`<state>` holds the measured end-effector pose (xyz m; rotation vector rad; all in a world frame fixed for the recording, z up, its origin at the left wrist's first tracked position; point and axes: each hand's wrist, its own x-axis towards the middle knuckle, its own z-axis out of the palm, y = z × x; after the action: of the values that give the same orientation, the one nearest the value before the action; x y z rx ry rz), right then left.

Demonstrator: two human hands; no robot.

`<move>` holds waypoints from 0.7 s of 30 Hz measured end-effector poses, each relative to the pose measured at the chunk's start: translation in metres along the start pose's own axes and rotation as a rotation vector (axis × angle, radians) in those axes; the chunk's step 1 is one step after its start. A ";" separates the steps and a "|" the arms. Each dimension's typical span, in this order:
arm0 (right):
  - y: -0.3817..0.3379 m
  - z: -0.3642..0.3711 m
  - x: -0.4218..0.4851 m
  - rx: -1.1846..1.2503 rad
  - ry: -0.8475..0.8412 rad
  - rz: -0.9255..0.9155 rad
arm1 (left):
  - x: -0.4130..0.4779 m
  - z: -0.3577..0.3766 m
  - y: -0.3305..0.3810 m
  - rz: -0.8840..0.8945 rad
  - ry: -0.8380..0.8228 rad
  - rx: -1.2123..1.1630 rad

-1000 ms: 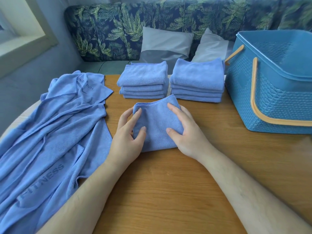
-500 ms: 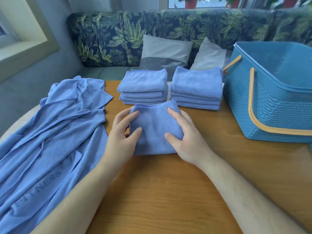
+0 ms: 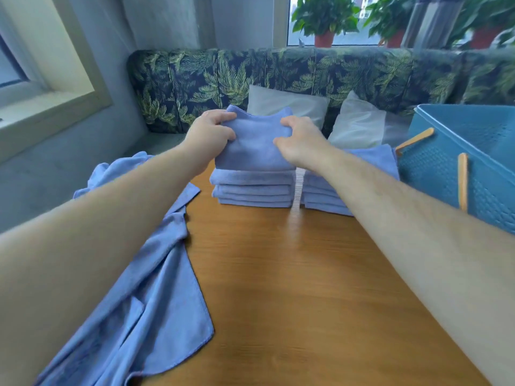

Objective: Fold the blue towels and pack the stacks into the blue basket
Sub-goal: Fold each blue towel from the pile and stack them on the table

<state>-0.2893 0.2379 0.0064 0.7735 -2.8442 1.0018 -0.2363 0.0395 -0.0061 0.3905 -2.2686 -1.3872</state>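
Observation:
A folded blue towel (image 3: 255,143) is held over the left stack of folded blue towels (image 3: 252,189) at the far side of the wooden table (image 3: 292,274). My left hand (image 3: 210,135) grips its left edge and my right hand (image 3: 299,140) grips its right edge. Whether the towel touches the stack I cannot tell. A second stack of folded towels (image 3: 376,160) lies to the right, partly hidden by my right forearm. The blue basket (image 3: 473,162) with tan handles stands at the right edge. Unfolded blue towels (image 3: 145,296) lie spread along the table's left side.
A leaf-patterned sofa (image 3: 278,76) with two grey pillows (image 3: 287,105) runs behind the table. Potted plants (image 3: 324,20) stand on the window sill beyond it. A wall and window ledge (image 3: 47,110) are at the left.
Both hands have lifted the folded towel off the table and carried it forward over the left stack. The view has tilted up and moved closer to the stacks.

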 end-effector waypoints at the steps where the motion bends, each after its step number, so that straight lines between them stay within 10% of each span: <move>1: 0.001 0.005 0.007 -0.076 -0.032 0.019 | 0.009 0.005 -0.004 -0.010 -0.035 0.051; 9: -0.003 0.023 0.036 -0.476 0.075 -0.079 | 0.035 0.036 -0.027 0.136 -0.049 0.529; 14: 0.010 0.064 0.031 -0.574 -0.322 -0.075 | 0.012 0.063 -0.051 0.156 -0.288 0.769; 21: -0.006 0.051 0.015 -0.748 -0.221 -0.117 | -0.011 0.048 -0.023 0.143 -0.327 0.855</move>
<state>-0.2923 0.1969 -0.0277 0.9620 -2.9341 -0.1954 -0.2517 0.0707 -0.0479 0.2542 -3.0142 -0.3580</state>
